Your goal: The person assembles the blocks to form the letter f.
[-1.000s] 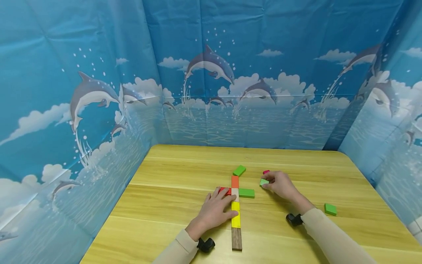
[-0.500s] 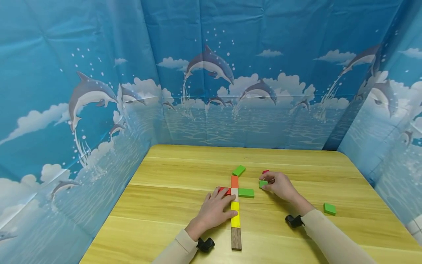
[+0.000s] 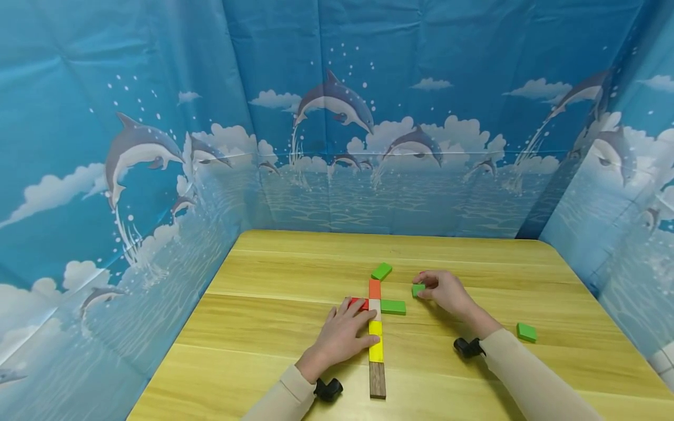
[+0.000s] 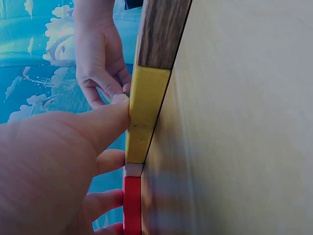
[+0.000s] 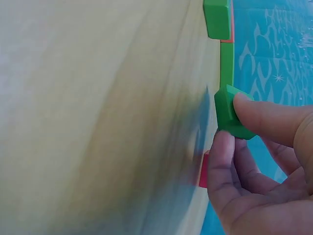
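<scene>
My right hand pinches a small green block between thumb and fingertips, right of the laid-out blocks. A pinkish-red block lies just behind those fingers, mostly hidden in the head view. With fingers spread, my left hand rests on a cross-shaped layout, touching a red block, the pale block at the crossing and the yellow part. An orange-red block tops the column, and a dark wood-grain block ends it nearest me. A green block forms the right arm.
Behind the column's top lies a slanted green block. Another green block sits apart on the right side of the wooden table. A blue dolphin-print curtain hangs around the table's far side and both flanks.
My right hand has shifted slightly left with the green block, whose lit top face has turned. It now covers more of the pinkish-red block. My left hand stays where it was.
</scene>
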Demonstrator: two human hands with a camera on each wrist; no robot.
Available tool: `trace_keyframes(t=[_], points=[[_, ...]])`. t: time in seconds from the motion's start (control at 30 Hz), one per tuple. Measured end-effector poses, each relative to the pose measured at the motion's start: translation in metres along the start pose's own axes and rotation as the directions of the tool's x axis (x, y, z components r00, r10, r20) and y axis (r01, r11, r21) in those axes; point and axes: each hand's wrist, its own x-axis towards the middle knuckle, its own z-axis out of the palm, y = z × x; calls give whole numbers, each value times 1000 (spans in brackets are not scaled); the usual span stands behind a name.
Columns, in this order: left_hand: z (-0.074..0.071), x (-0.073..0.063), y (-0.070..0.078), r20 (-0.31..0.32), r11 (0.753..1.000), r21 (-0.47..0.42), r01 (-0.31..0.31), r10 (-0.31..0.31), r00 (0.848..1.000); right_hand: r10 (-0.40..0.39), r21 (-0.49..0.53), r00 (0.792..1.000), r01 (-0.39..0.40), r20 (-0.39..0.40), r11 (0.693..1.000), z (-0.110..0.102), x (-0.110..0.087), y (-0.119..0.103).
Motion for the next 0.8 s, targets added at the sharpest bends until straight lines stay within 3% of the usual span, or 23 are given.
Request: trace_keyframes(t=[0.23,0.8], points=[[-1,0,0,3,1000,-15,2,-2,1000,10,4,1000,-10,17,1000,-3,7,-8],[-2,2,-4,13,1000,-13,5,-5,1000,11,-22,999,-12,-38,1000,6,31,-14]])
